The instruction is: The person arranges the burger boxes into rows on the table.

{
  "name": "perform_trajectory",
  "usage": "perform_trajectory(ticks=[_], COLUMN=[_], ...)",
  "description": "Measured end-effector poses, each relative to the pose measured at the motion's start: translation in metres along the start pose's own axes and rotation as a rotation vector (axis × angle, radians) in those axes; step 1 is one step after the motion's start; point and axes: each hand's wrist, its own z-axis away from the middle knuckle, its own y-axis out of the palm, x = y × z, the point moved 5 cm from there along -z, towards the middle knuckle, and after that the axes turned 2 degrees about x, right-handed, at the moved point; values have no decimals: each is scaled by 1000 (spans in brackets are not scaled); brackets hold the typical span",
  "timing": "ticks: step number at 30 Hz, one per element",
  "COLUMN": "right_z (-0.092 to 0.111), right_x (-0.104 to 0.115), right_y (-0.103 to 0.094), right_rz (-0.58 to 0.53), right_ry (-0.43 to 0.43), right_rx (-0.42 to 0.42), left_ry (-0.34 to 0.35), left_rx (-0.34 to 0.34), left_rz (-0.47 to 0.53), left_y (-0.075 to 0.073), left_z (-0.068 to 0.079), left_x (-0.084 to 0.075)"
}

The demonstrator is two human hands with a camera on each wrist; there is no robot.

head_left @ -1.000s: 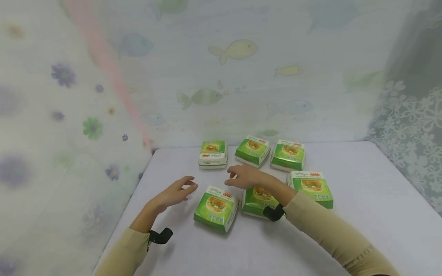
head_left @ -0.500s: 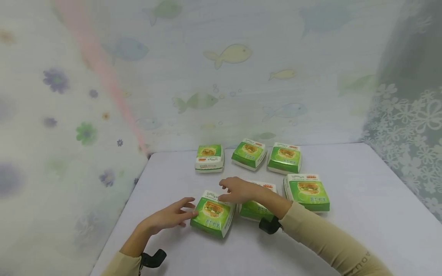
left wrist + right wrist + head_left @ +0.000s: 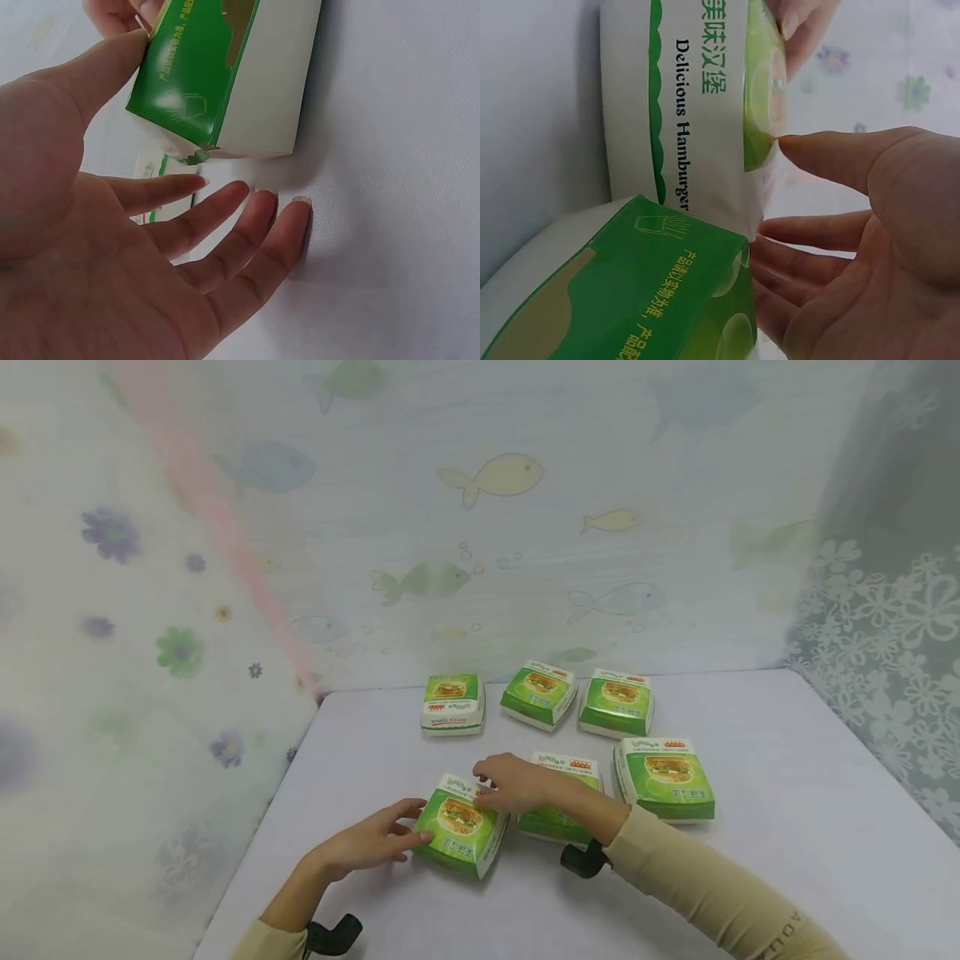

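A green-and-white hamburger box (image 3: pixel 457 822) lies on the table between both hands, printed side up. My left hand (image 3: pixel 367 843) is at its left side; in the left wrist view the thumb touches the box's top edge (image 3: pixel 187 82) and the other fingers extend loosely below its corner. From the right, my right hand (image 3: pixel 517 783) reaches over a second hamburger box (image 3: pixel 573 764), partly covering it. In the right wrist view its thumb touches the top edge of the first box (image 3: pixel 697 112), with the fingers extended around the far corner. The second box (image 3: pixel 652 277) sits close beside it.
Three more hamburger boxes stand in the back row: left (image 3: pixel 452 703), middle (image 3: pixel 538 693) and right (image 3: pixel 617 702). Another hamburger box (image 3: pixel 665 778) is right of the right forearm. The white-covered table (image 3: pixel 765 860) meets patterned curtains (image 3: pixel 495 610) at the back and sides.
Both hands have come down and inward to the front-left hamburger box, and their thumbs now touch it. The boxes stay where they were; the head view has shifted slightly.
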Motion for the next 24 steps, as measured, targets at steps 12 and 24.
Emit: perform_trajectory(ticks=[12,24], right_z=[-1,-1], right_x=[2,4], right_y=[0,-9], right_rz=[84,125], right_ry=[41,120], right_rx=[-14,25], left_ry=[11,15], left_rx=[-11,-61], left_rz=[-25,-16], left_y=[-13,-8], left_z=[-14,-4], left_x=[1,-5])
